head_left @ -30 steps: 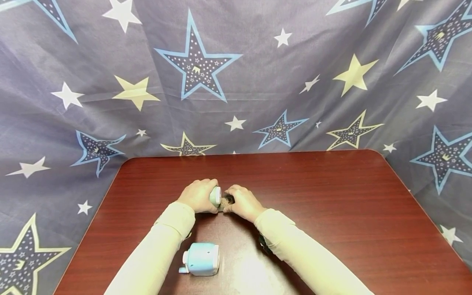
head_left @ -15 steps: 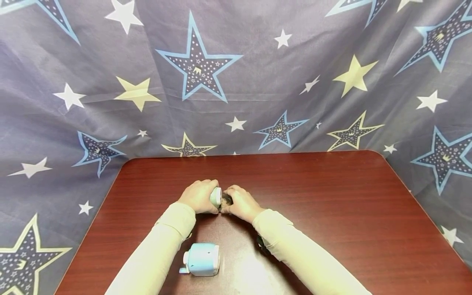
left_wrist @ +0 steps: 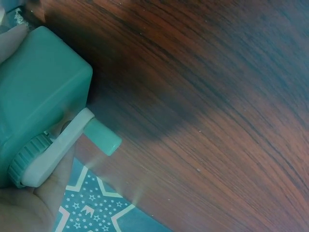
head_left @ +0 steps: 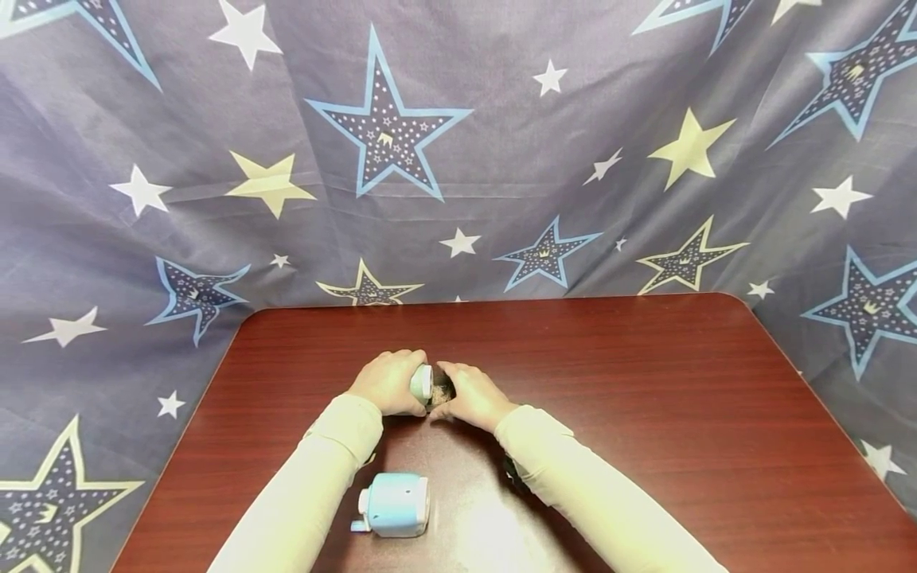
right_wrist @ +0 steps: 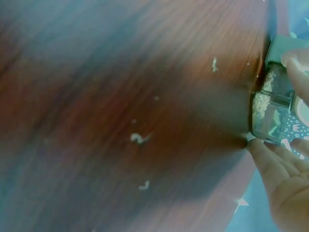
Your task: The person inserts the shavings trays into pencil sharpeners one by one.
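My left hand (head_left: 389, 382) grips a green crank pencil sharpener (left_wrist: 46, 72) lying on its side on the table. Its pale crank arm (left_wrist: 58, 147) with a green knob points away from the body. From the other end sticks a clear shavings drawer (right_wrist: 270, 108), holding light shavings and still partly within the green body. My right hand (head_left: 474, 395) is at the drawer's outer end, thumb and index finger spread to either side of it. In the right wrist view its fingertips (right_wrist: 255, 145) are right at the drawer's end, fairly straight.
A light blue crank pencil sharpener (head_left: 394, 505) lies on the red-brown table (head_left: 609, 382), nearer than the hands. Small pale shavings (right_wrist: 137, 138) are scattered on the tabletop. A star-patterned grey cloth (head_left: 466, 159) hangs behind the table's far edge.
My right thumb and index finger have spread wider around the drawer, having closed in towards the sharpener half a second ago. My left hand and the blue sharpener stay in place.
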`<state>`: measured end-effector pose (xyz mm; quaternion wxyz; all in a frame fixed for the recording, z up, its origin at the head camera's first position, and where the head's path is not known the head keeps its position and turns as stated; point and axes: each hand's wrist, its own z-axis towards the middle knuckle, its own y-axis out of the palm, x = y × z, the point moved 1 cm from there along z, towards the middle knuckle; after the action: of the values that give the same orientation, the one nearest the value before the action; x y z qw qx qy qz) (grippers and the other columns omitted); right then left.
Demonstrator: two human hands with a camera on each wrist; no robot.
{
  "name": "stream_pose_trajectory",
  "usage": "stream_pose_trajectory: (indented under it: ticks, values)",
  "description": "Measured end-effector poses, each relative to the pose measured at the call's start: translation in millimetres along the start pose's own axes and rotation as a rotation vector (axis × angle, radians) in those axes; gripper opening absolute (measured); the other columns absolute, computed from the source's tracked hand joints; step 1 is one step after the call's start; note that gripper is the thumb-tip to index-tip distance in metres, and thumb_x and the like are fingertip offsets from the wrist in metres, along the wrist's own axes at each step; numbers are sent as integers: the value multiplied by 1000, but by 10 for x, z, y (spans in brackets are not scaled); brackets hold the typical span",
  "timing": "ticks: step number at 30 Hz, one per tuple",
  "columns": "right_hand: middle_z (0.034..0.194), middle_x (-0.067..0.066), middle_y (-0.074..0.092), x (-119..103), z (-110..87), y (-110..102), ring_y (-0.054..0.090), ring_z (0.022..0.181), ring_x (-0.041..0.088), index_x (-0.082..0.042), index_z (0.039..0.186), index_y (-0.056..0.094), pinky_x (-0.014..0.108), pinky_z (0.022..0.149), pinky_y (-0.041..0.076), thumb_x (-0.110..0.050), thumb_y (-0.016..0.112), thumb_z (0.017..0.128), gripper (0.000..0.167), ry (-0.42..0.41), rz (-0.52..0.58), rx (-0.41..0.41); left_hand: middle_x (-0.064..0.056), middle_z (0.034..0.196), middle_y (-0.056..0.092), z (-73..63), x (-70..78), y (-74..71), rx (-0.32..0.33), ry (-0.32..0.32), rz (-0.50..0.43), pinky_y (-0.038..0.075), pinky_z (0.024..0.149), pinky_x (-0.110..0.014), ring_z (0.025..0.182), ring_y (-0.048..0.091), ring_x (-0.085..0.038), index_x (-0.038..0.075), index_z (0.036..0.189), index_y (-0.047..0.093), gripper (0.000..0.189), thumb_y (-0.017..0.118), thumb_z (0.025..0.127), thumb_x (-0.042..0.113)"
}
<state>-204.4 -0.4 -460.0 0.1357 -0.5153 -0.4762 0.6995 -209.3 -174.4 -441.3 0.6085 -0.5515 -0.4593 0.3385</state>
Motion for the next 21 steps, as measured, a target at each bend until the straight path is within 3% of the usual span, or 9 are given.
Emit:
stream_pose_trajectory:
  ticks: [10,21]
  values:
    - [135,19,60,88,-16,-15,58,126,34,4,137,53,43,107,44,-27,91,67,85,38,56,8,0,91,63,3,9,-1,2,-6,4,50,73,-41,81,60,-26,19,97,57,59,91,51,36]
    - [127,19,66,184,-48,-44,62,120,31,4,129,60,43,104,47,-18,90,66,73,-3,112,21,-2,96,65,-2,6,-16,-3,-16,3,50,76,-43,87,62,-29,19,107,59,64,90,52,35]
